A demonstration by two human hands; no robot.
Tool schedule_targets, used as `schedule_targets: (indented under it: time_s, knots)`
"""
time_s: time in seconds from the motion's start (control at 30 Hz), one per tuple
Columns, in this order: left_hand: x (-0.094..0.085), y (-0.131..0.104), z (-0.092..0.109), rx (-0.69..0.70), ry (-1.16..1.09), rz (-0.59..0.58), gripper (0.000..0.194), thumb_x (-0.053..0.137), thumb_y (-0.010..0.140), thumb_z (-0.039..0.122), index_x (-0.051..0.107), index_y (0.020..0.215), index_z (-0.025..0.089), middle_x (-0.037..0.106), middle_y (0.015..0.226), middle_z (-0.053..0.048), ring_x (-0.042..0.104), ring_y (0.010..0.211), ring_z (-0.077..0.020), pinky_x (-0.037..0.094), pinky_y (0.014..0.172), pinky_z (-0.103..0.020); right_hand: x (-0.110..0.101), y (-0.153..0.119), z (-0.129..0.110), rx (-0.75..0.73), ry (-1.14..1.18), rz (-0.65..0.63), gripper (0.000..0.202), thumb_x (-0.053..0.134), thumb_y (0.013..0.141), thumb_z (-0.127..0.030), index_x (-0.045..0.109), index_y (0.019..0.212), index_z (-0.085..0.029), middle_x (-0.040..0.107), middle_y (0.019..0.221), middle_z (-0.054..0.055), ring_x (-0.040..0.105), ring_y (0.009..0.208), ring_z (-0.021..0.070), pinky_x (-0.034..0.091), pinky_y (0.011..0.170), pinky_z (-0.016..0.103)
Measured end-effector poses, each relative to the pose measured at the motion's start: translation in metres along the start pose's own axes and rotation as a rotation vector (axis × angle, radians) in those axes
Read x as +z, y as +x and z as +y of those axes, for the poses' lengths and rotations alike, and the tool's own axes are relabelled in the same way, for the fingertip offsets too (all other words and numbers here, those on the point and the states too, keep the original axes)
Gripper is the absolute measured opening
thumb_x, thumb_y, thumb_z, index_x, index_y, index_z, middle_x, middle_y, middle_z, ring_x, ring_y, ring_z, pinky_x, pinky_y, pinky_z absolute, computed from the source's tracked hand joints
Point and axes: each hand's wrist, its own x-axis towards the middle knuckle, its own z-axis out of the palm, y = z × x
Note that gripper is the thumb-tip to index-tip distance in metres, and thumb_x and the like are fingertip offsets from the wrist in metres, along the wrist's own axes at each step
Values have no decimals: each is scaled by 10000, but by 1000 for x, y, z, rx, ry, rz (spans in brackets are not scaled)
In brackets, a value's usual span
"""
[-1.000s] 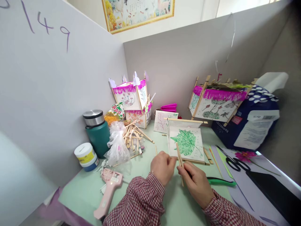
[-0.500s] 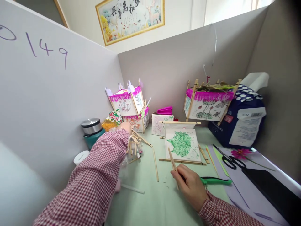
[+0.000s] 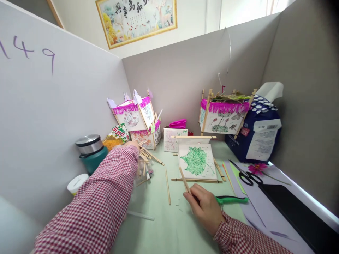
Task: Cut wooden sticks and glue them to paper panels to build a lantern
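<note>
Holding thin sticks [image 3: 183,177] in our right hand [image 3: 203,204], we have its thumb and fingers clamped on them, tips slanting up toward the leaf print [image 3: 197,161]. Our left hand [image 3: 132,144] is at the stick pile [image 3: 150,155], beside the snack bag [image 3: 120,133]; its fingers are mostly hidden, so we cannot tell whether they are apart or together. One loose stick [image 3: 167,187] lies on the table [image 3: 164,233] between our hands, left of the leaf print, and a glue stick [image 3: 141,215] lies nearer us. The green pliers [image 3: 233,200] lie just beyond our right hand, with the scissors [image 3: 246,178] and flower [image 3: 256,169] farther right. The flask [image 3: 92,153] stands left of our left sleeve.
</note>
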Motion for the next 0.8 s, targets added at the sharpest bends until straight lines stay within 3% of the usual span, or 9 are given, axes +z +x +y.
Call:
schedule_targets:
  time_s: [0.17,0.27,0.33,0.37,0.43,0.5,0.57,0.67,0.8]
  knots:
    - [-39,-20,-4,-123,184,-85,286,546,824,308,568,1021,101,589,1032,-92,573,924,-190,476,799,-388,-1,1,0,-1,26,21,334,416,880,-327,331,586,-194,413,601,-15,400,541,115,281,524,248]
    - [-58,-50,-5,-109,190,-67,180,634,721,234,627,766,60,647,744,-108,616,807,-236,471,722,-358,-2,4,0,20,74,51,336,423,876,-330,335,580,-197,401,589,-20,401,547,120,297,530,250]
    - [-60,-77,0,-89,131,-73,175,581,738,255,626,673,99,617,557,-61,627,639,-206,469,616,-305,-2,5,0,47,122,74,343,432,870,-335,339,570,-199,388,581,-23,399,552,123,310,531,251]
    - [-56,-91,5,-63,57,-94,211,529,766,287,620,661,128,594,500,-31,608,545,-171,460,550,-271,-2,6,1,64,154,82,346,441,866,-340,348,564,-199,383,578,-24,398,553,123,316,528,250]
    - [-39,-116,19,-33,-452,-196,197,512,770,299,594,694,137,591,508,-14,556,432,-129,426,435,-234,-2,7,3,104,241,83,340,462,856,-352,386,563,-196,391,577,-25,402,549,120,329,517,245]
    - [-12,-136,35,-40,-900,-298,170,548,742,304,562,709,138,608,581,-12,535,406,-100,409,382,-211,-3,7,5,161,362,79,305,484,847,-368,451,601,-190,409,563,-31,406,524,112,336,491,237]
    - [18,-149,51,-35,-1203,-440,194,603,702,316,551,706,129,602,608,-8,523,396,-84,408,362,-202,-5,7,6,237,501,83,263,501,839,-386,502,669,-185,421,528,-43,403,480,101,335,455,227]
    - [58,-160,70,-14,-1432,-654,260,651,672,352,556,701,112,578,579,2,494,374,-62,405,355,-189,-11,10,5,355,705,132,237,534,817,-412,543,771,-180,426,491,-63,382,415,81,316,403,208]
    - [89,-163,79,-10,-1460,-777,302,682,650,376,563,689,101,576,576,-2,499,374,-62,390,345,-180,-17,17,5,481,893,168,333,594,762,-439,577,962,-173,456,510,-68,357,377,59,283,351,181]
